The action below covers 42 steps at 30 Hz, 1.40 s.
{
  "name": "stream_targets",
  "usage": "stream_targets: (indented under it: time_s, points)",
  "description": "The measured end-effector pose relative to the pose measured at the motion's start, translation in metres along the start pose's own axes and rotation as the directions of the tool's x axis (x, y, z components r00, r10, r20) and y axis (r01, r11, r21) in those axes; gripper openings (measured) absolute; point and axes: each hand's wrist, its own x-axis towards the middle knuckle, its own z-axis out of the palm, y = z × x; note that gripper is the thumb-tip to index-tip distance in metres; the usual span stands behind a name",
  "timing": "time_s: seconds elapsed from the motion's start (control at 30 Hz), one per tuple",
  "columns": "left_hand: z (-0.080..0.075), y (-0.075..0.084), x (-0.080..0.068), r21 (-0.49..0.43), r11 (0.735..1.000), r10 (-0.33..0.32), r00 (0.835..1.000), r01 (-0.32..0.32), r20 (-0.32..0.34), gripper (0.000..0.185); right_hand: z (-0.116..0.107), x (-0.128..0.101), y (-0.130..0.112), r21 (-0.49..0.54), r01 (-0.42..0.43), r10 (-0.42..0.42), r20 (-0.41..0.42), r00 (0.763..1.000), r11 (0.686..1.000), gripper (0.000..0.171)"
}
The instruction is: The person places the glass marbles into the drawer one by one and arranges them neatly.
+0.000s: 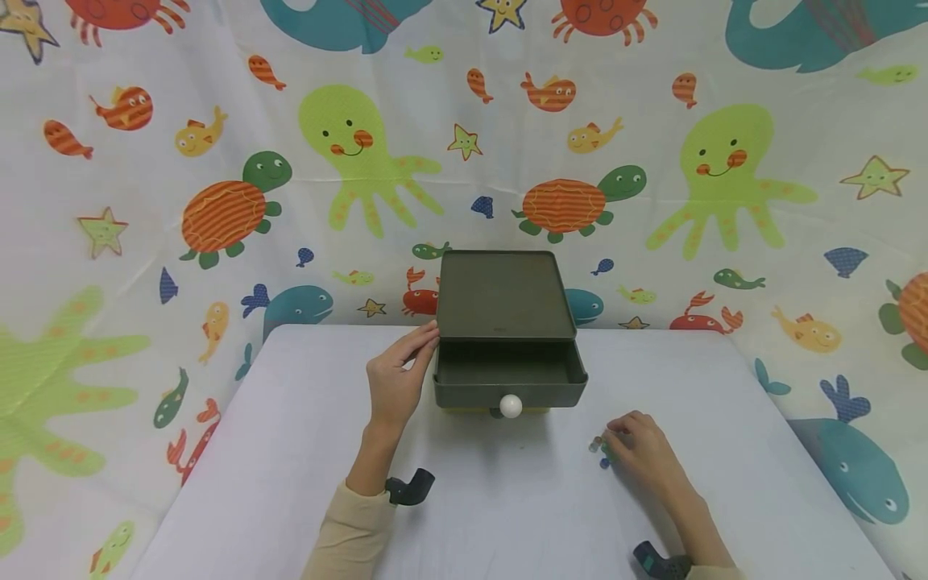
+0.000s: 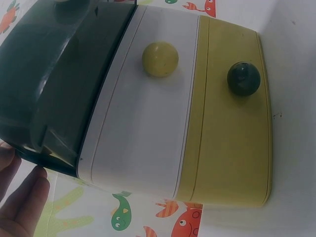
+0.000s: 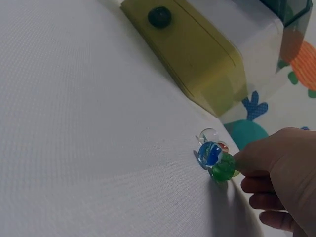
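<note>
From the head view, the left hand (image 1: 395, 379) lies with straight fingers against the drawer box (image 1: 505, 302), steadying it; its top drawer (image 1: 510, 374) stands open.

Left wrist view: fingertips (image 2: 22, 197) beside the box.

Right wrist view: the right hand (image 3: 276, 175) apparently pinches a green marble (image 3: 223, 168) among the marbles (image 3: 211, 150) right of the box.

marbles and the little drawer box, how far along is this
Done: the top drawer is pulled open, and the part of its inside that shows looks empty. In hand: the left hand steadies the drawer box at its side, while the right hand touches the marbles on the table, fingertips on the green one. Left: no marble is in the drawer yet.
</note>
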Motion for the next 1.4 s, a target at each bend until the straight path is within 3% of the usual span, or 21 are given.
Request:
stream_targets:
  time_s: [0.33, 0.83, 1.4]
  points:
    - [0.0012, -0.0018, -0.001, -0.009, 1.0, 0.014, 1.0, -0.014, -0.01, 0.019, 0.0026, 0.0007, 0.0029, -0.001, 0.039, -0.039, -0.041, 0.998, 0.999, 0.009]
    - [0.0016, -0.0022, -0.0012, -0.006, 1.0, 0.018, 1.0, -0.018, -0.016, 0.019, 0.0016, 0.0042, 0.0062, -0.007, -0.005, 0.005, 0.039, 0.999, 1.0, 0.013]
    - [0.0004, -0.0004, -0.0006, 0.003, 1.0, 0.016, 1.0, -0.016, -0.01, 0.019, -0.0008, 0.0026, 0.0051, 0.011, -0.04, 0.04, 0.036, 0.999, 0.999, 0.014]
